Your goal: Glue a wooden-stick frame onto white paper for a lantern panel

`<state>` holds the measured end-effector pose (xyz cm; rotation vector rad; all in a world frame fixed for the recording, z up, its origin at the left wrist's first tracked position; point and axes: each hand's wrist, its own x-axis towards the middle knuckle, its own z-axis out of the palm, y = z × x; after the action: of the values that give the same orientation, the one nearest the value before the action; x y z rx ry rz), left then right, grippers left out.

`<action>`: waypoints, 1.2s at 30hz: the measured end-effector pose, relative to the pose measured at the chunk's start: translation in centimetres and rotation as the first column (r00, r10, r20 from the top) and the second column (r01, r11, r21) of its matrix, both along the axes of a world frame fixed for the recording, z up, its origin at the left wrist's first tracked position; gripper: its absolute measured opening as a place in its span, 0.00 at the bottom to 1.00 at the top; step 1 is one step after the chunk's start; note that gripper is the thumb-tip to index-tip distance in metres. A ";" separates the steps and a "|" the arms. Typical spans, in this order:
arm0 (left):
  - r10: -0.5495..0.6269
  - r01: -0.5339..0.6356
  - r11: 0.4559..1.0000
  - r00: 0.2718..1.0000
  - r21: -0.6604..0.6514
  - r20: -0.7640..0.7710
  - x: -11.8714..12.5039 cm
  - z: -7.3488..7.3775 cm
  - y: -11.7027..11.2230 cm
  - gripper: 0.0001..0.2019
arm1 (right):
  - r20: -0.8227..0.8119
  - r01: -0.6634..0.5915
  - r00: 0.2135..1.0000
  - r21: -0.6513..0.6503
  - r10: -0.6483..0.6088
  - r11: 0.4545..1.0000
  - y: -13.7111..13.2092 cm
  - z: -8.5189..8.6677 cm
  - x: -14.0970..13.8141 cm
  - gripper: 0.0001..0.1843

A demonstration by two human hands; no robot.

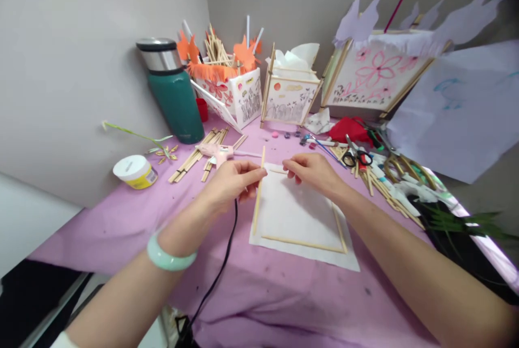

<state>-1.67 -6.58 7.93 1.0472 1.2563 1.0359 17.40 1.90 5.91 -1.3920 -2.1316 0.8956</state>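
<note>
A white paper sheet [298, 218] lies on the purple tablecloth [284, 305], framed by thin wooden sticks along its edges. My left hand [231, 181] pinches a long wooden stick [258, 196] that runs along the sheet's left edge. My right hand [312, 172] has its fingers closed on the short stick [278, 171] at the sheet's far edge, close to the corner where the two sticks meet. A pale green bangle [168, 257] sits on my left wrist.
A pink glue gun [217, 152] with a black cord [221, 272] lies behind my left hand, beside loose sticks [194, 160]. A green flask [174, 91], a glue pot [135, 171], paper lanterns [290, 94], scissors [357, 156] and craft clutter crowd the back and right.
</note>
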 end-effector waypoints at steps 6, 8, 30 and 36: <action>-0.053 0.053 0.999 0.944 -0.007 -0.327 1.8 -1.1 1.6 0.09 | -0.022 -0.230 0.973 0.048 0.232 0.972 -3.8 -1.9 1.7 0.16; -0.058 0.053 0.998 0.913 -0.022 -0.403 1.7 -1.4 1.8 0.08 | 0.002 -0.289 0.957 0.063 0.289 0.955 -4.5 -2.1 1.5 0.16; -0.095 0.066 0.995 0.798 -0.071 -0.595 1.6 -2.7 1.8 0.06 | 0.171 -0.558 0.800 -0.140 0.575 0.818 -6.8 -0.1 1.4 0.05; -0.090 0.052 0.995 0.796 -0.080 -0.599 1.8 -2.9 1.8 0.06 | 0.206 -0.570 0.785 -0.125 0.584 0.812 -6.9 -0.4 1.5 0.04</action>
<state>0.14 -4.75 4.98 1.4308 1.7292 0.6055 18.88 -5.00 5.46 -0.8913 -2.8165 1.0502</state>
